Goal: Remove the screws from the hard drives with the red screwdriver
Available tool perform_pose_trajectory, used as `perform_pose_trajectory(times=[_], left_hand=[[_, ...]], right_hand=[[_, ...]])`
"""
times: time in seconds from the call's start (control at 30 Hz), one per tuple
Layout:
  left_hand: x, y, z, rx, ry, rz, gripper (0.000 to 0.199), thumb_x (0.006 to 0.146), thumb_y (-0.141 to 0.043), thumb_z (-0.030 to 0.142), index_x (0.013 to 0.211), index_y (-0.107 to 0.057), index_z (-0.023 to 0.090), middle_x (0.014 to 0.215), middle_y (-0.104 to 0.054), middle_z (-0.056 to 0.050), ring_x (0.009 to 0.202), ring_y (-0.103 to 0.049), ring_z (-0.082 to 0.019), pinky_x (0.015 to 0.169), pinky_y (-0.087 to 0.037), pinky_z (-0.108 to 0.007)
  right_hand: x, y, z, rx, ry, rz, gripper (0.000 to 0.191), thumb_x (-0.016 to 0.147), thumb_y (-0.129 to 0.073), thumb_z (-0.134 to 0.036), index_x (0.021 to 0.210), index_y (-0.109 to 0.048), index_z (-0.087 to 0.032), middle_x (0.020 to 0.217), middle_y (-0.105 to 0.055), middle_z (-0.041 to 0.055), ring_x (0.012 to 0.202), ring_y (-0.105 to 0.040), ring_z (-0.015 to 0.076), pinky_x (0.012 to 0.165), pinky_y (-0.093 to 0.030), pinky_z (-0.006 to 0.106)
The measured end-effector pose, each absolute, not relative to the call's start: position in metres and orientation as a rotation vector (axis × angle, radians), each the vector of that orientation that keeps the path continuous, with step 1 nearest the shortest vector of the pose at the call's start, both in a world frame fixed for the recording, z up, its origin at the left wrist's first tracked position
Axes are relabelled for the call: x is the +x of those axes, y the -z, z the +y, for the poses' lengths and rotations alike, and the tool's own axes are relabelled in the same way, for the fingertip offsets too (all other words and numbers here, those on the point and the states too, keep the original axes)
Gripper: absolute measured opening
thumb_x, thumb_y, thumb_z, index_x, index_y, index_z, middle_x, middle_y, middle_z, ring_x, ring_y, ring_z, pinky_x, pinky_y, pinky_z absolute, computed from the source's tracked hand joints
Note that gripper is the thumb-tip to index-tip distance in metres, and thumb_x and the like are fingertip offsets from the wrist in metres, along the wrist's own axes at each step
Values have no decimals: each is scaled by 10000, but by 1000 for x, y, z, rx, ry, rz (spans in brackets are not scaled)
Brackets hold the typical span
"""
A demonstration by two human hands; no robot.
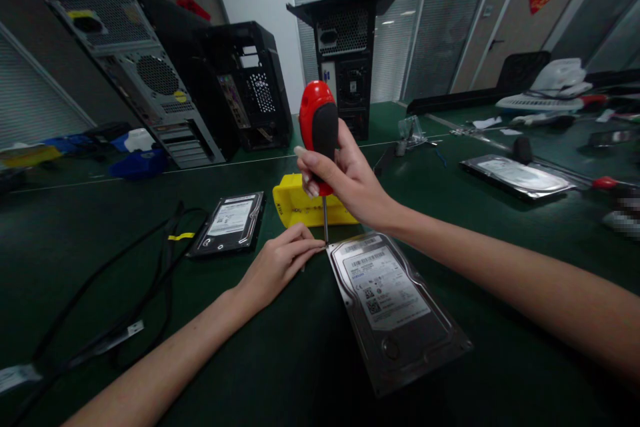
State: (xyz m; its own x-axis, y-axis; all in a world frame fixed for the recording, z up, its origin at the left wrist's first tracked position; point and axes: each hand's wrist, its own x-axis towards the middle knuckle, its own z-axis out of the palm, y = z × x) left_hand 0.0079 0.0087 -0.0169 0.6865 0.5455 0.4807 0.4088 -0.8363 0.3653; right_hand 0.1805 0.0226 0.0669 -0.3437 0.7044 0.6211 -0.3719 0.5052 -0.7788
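My right hand (353, 177) is wrapped round the red and black handle of a screwdriver (320, 120), held upright. Its thin shaft points down to the far left corner of a silver hard drive (385, 293), which lies label side up on the green table. At that same corner is my left hand (280, 260), its fingers closed and the fingertips against the drive's edge beside the screwdriver tip. The tip's exact seat is too small to make out. Just behind the shaft stands a yellow bin (295, 203), partly hidden by my right hand.
A second hard drive (230, 221) lies left, beside black cables (167, 260). Another hard drive (517, 175) is at the right among tools. Computer cases (173, 73), (250, 87) and a further case (350, 53) stand along the back. A clear plastic bag (413, 130) lies behind.
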Motion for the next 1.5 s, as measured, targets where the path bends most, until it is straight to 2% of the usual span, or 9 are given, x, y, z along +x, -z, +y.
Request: perform_pose_trajectory(times=[0.27, 0.47, 0.67, 0.8, 0.97, 1.03, 1.2, 1.33, 1.5], left_hand=[[9, 16, 7, 2744, -897, 746, 211, 954, -449, 152, 1049, -637, 145, 900, -573, -51, 794, -594, -140, 684, -518, -253], [11, 14, 5, 2819, -888, 761, 226, 963, -418, 156, 1032, -632, 128, 893, -575, -60, 776, -596, -144, 653, -517, -245], [10, 15, 5, 2752, -879, 751, 219, 960, -431, 151, 1045, -630, 123, 903, -564, -59, 806, -590, -145, 695, -517, -253], [11, 13, 6, 2654, -820, 770, 219, 957, -442, 153, 1057, -636, 136, 923, -560, -51, 836, -580, -142, 744, -500, -258], [12, 10, 5, 2554, -828, 873, 264, 967, -402, 169, 1123, -614, 147, 989, -548, -64, 904, -563, -157, 819, -474, -288], [12, 10, 4, 2537, -815, 911, 272, 970, -390, 182, 1123, -615, 158, 1001, -548, -64, 912, -561, -162, 829, -467, -297], [13, 11, 2, 2548, -758, 953, 243, 964, -405, 199, 1062, -625, 172, 1013, -555, -58, 919, -568, -167, 831, -461, -307], [14, 10, 1, 2561, -745, 992, 222, 954, -412, 197, 1021, -622, 170, 1018, -562, -56, 902, -580, -168, 818, -472, -308], [14, 11, 2, 2584, -723, 1023, 205, 935, -437, 192, 1037, -614, 181, 1009, -568, -45, 855, -587, -161, 763, -488, -296]], right_hand=[[180, -67, 21, -262, -1136, -1589, 337, 864, -534, -260, 1114, -310, -225, 710, -439, -47, 563, -445, 69, 527, -395, 220], [180, -68, 21, -271, -1137, -1607, 285, 850, -581, -245, 1029, -362, -212, 747, -459, -42, 567, -477, 55, 521, -417, 209], [183, -70, 22, -258, -1134, -1633, 365, 833, -598, -190, 1028, -290, -220, 759, -497, -60, 543, -511, 42, 516, -434, 196], [184, -69, 24, -254, -1125, -1615, 373, 845, -609, -297, 1062, -316, -218, 705, -442, -70, 530, -450, 37, 508, -399, 188], [184, -70, 26, -201, -1267, -1601, 314, 921, -427, -469, 1042, -352, -189, 716, -451, -45, 568, -461, 43, 566, -422, 192], [184, -71, 27, -178, -1250, -1610, 297, 915, -451, -451, 1021, -361, -188, 734, -466, -44, 569, -480, 39, 564, -430, 187], [186, -72, 27, -121, -1160, -1632, 263, 868, -556, -282, 989, -341, -192, 819, -548, -31, 642, -570, 53, 645, -497, 213], [187, -73, 24, -157, -1164, -1672, 317, 873, -550, -240, 1087, -321, -202, 757, -526, -48, 615, -547, 59, 593, -470, 205], [187, -77, 20, -203, -1233, -1644, 291, 922, -466, -399, 1108, -365, -200, 758, -459, -37, 603, -478, 52, 589, -435, 206]])
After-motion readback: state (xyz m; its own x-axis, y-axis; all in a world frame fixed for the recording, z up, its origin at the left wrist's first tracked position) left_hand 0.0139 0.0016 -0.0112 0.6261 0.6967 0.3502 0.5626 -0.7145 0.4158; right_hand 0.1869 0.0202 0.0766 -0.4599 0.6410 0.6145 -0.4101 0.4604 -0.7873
